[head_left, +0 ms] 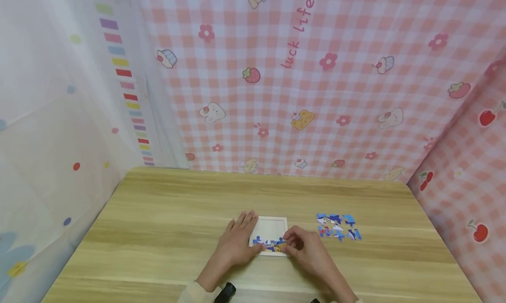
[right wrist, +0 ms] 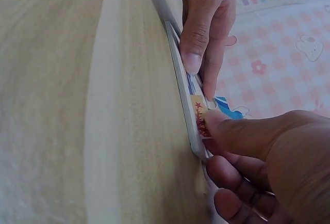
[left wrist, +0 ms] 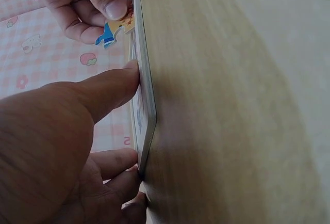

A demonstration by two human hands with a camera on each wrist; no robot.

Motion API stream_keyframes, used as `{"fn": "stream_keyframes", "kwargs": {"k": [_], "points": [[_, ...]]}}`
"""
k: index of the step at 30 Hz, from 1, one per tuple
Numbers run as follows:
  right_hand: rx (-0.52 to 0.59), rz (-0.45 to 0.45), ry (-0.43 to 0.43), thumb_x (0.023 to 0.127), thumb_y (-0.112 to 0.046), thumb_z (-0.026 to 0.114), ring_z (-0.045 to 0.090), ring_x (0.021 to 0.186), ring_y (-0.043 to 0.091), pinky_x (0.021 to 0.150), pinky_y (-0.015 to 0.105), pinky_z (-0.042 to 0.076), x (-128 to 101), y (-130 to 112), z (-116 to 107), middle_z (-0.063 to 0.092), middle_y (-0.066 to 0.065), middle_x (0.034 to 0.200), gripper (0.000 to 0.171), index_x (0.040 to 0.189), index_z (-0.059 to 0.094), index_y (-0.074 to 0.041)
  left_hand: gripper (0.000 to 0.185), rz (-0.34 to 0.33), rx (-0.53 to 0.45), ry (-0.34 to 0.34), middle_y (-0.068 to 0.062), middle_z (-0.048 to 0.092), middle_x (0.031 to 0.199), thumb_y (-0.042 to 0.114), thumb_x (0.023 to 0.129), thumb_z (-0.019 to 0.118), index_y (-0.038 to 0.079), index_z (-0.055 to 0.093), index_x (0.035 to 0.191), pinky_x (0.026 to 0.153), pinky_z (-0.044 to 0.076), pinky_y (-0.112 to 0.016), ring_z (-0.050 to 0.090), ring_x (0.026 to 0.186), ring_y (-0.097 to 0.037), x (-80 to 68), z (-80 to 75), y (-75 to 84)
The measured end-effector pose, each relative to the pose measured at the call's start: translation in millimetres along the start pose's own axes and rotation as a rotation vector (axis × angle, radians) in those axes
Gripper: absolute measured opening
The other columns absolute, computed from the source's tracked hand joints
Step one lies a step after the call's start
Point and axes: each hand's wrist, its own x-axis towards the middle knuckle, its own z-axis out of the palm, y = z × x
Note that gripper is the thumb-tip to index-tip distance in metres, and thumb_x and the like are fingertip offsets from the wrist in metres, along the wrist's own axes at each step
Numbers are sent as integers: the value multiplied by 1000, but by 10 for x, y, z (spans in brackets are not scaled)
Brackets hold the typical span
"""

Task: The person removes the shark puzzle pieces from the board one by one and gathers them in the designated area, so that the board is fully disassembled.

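Note:
A shallow white puzzle tray (head_left: 272,226) lies on the wooden table, its lower part lined with blue and yellow jigsaw pieces (head_left: 269,243). My left hand (head_left: 235,243) rests along the tray's left side, fingers extended and the thumb touching the pieces near the lower edge. At the lower right corner, my right hand (head_left: 310,250) pinches a jigsaw piece (right wrist: 199,111) between thumb and fingers. That piece is yellow with a red starfish and a blue part; it stands tilted up from the tray in the left wrist view, and my thumb hides some of it.
Several loose blue jigsaw pieces (head_left: 337,227) are spread on the table (head_left: 178,215) to the right of the tray. A pink checked cloth (head_left: 276,96) hangs behind the table, with more cloth at both sides.

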Motion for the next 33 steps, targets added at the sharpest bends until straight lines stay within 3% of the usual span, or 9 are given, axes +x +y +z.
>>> {"fn": "stream_keyframes", "kwargs": {"k": [8,24,33], "points": [[16,43,10,88,-18,80,60,71,2,67,18,53,-3,11,-41,69,-14,79,12,89,70,-25,86,8,-14,0,-11,25,171,49,94,68,6,33,160,130,17,-58,20,160,-34,-1,-16,-19],[113,126,49,91,-12,76,66,71,9,66,21,55,-84,129,-295,71,-6,82,10,92,71,-21,86,0,-18,-16,-11,24,171,48,93,69,6,33,160,130,17,-57,19,160,-33,1,6,-12],[139,98,92,91,-10,76,68,69,11,63,23,58,-144,256,-466,72,-2,81,10,93,71,-19,85,-1,-23,-16,-10,25,171,47,94,69,6,34,160,130,17,-57,19,160,-32,4,-8,-17]]}}
